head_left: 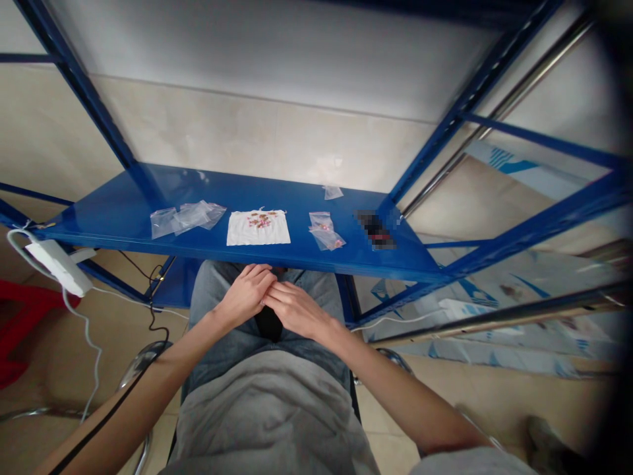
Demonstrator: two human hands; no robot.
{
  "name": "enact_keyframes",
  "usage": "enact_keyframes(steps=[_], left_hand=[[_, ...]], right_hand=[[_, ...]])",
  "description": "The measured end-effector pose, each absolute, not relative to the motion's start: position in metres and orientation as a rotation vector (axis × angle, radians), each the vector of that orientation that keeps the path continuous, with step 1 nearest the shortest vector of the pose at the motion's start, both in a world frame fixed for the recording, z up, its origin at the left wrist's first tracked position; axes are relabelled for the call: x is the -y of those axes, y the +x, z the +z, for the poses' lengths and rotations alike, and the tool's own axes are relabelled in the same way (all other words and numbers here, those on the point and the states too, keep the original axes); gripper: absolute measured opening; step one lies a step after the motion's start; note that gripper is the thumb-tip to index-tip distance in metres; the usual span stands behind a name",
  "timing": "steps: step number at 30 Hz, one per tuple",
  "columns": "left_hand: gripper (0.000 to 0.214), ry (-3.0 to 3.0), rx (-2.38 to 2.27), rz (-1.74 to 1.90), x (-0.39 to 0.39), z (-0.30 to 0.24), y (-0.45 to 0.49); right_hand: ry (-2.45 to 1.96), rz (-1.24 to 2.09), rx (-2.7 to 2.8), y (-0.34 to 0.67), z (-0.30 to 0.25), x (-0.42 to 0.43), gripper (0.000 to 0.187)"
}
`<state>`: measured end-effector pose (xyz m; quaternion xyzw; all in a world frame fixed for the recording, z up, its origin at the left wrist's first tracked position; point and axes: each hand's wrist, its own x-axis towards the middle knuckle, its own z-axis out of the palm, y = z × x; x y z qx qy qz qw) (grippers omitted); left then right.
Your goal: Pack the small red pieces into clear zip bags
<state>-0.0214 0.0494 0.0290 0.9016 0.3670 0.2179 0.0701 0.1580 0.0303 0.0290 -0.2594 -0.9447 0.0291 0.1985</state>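
Note:
My left hand [247, 290] and my right hand [297, 309] rest together over my lap, just below the front edge of the blue shelf [252, 179]. Their fingers are stretched out and loosely bent, and the fingertips touch and overlap. I see nothing held in either one. Nearest on the shelf lies a white cloth pouch [242, 232] with small pink and brown pieces [261, 220] on it. Clear plastic bags [190, 216] overlap to its left. To the right, small clear bags [324, 231] have little reddish pieces in them.
A blurred-out dark object [376, 229] lies at the shelf's right end. Another small clear bag [333, 192] is near the back edge. A white power strip [59, 266] hangs at the left with cables. Blue shelf posts [430, 158] rise on both sides.

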Motion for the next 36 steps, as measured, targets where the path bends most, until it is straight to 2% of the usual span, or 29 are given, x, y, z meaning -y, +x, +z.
enact_keyframes(steps=[3, 6, 13, 18, 26, 29, 32, 36], left_hand=[[0.02, 2.828, -1.072, 0.549, -0.043, 0.026, -0.016], [0.016, 2.864, -1.019, 0.475, -0.033, 0.021, -0.007], [0.024, 2.726, -1.111, 0.446, -0.033, 0.027, -0.005], [0.019, 2.753, -1.148, 0.473, -0.041, 0.03, -0.009], [0.012, 2.745, -1.118, 0.69, -0.045, 0.034, -0.02], [0.009, 2.697, -1.16, 0.757, -0.048, 0.038, -0.027], [0.008, 2.617, -1.256, 0.835, -0.054, 0.041, -0.031], [0.009, 2.525, -1.367, 0.925, -0.059, 0.042, -0.029]], right_hand=[[-0.731, 0.062, 2.762, 0.157, 0.024, -0.027, 0.03], [-0.713, 0.08, 2.851, 0.155, 0.019, -0.022, 0.025], [-0.762, 0.054, 2.823, 0.153, 0.02, -0.028, 0.018], [-0.739, -0.037, 2.782, 0.155, 0.017, -0.031, 0.015], [-0.526, -0.073, 2.588, 0.157, 0.026, -0.035, 0.011], [-0.442, 0.005, 2.44, 0.159, 0.034, -0.031, 0.027], [-0.536, -0.001, 2.239, 0.164, 0.042, -0.038, 0.036], [-0.842, -0.01, 2.005, 0.166, 0.058, -0.088, 0.027]])
